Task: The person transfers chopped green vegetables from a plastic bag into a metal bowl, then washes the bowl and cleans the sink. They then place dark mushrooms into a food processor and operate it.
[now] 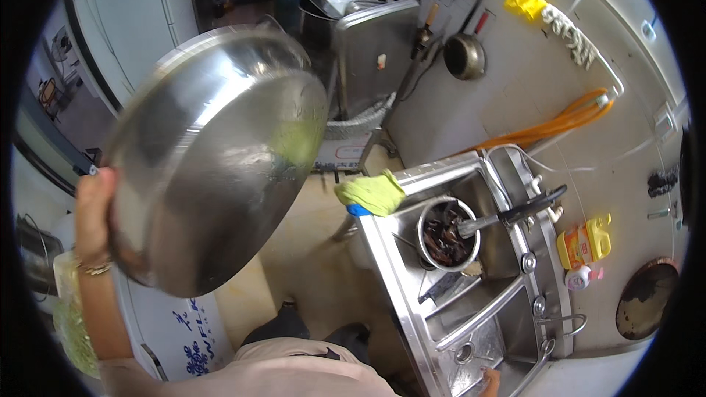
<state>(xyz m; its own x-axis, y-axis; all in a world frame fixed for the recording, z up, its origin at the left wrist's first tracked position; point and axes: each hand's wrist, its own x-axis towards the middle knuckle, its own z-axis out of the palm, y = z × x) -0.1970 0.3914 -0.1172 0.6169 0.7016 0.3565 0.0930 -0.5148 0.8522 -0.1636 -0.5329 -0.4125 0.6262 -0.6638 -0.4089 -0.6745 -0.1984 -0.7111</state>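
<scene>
My left hand (96, 207) grips the rim of a large stainless steel basin (231, 171), raised and tilted with its outer underside towards me. Part of the basin's surface looks wet and reflects something green. Low at the frame's edge, my right hand (490, 379) is over the near bowl of a stainless steel sink (480, 328); most of it is cut off, so its grip is unclear. In the far sink bowl stands a pot (479, 231) of dark pieces in dark liquid, below a black-handled spray tap (513, 215).
A green cloth (372, 193) hangs over the sink's corner. A yellow jug (584, 242) and a pump bottle (578, 278) stand behind the taps. At left is a white chest freezer (160, 320). Ahead, a metal lid or tray (378, 55) leans upright. An orange hose (551, 121) hangs on the wall.
</scene>
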